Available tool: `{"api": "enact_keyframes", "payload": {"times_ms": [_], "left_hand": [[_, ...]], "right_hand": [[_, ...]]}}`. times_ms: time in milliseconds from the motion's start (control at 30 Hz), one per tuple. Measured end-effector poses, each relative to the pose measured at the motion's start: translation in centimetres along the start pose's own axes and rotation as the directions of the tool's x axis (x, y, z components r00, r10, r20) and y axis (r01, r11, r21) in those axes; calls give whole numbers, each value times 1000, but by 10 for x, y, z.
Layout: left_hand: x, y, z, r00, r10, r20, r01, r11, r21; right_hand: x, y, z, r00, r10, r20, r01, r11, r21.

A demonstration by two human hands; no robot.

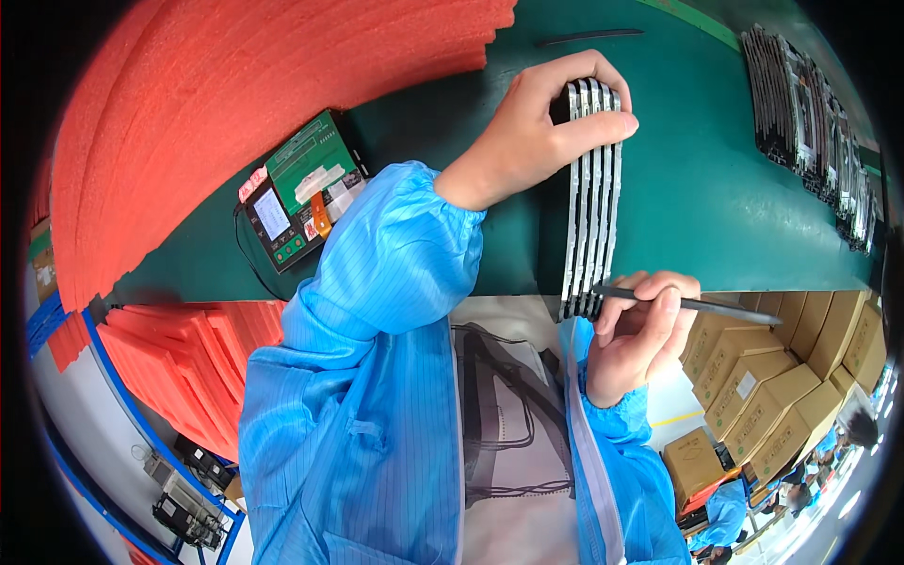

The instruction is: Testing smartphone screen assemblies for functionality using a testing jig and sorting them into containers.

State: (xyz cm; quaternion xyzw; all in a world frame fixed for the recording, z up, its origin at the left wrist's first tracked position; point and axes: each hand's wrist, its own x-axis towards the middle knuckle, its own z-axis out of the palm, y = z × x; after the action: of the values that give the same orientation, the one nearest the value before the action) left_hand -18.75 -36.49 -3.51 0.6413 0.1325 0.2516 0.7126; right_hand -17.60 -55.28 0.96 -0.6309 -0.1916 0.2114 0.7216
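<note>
My left hand (574, 118) is closed round the far end of a stack of several thin flat panels (591, 207) with silvery edges and black layers between. The stack is held on edge at the front of the green table, its near end close to my body. Between the fingers and thumb of my right hand (645, 325) is a slim black stick-like tool (697, 303). Its left tip meets the near end of the stack; whether it slips between panels I cannot tell. The other end points right.
Red foam sheets (264, 85) cover the table's far left. A tester with a small screen (273, 214) sits left of my arm. More panels (810, 132) stand in rows at right. A dark strip (589, 37) lies at the back; cardboard boxes (763, 395) are stacked beyond the right edge.
</note>
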Motion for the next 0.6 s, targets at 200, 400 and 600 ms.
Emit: {"api": "enact_keyframes", "payload": {"times_ms": [200,400,600], "left_hand": [[3,-3,2,998,45,-48,-46,999,-3],[3,-4,3,997,47,-52,-46,999,19],[4,-10,5,989,115,-90,-111,993,42]], "right_hand": [[0,-3,2,999,-5,-38,4,1000,-30],[-3,2,-3,1000,-19,10,19,1000,6],[2,2,6,997,-42,-71,41,999,-18]]}}
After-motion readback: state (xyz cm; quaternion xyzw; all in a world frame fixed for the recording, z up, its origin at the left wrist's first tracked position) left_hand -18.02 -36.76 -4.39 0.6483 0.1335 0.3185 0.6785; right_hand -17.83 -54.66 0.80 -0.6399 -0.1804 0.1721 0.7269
